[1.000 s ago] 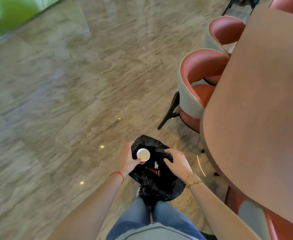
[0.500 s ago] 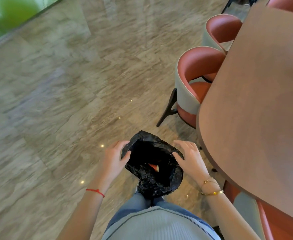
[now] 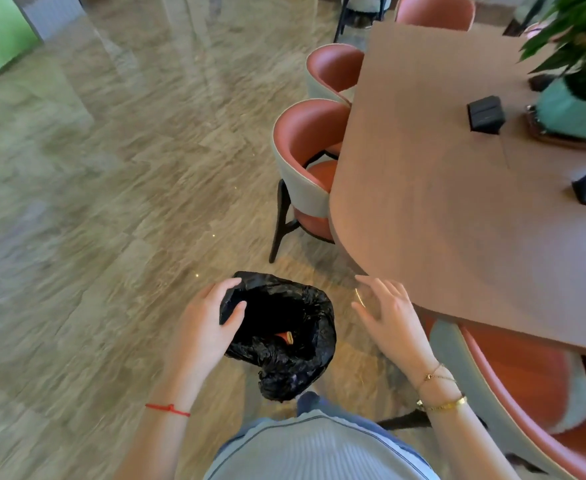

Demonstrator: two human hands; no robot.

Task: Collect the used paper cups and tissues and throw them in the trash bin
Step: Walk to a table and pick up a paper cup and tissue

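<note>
Left hand [image 3: 203, 325] gripping the rim of a black trash bag [image 3: 284, 336], mouth held agape above the floor [image 3: 111, 202]. Inside, a red-and-white scrap, perhaps a cup. Right hand [image 3: 390, 322] empty, fingers spread, just beside the wooden surface [image 3: 457, 202], apart from the bag.
</note>
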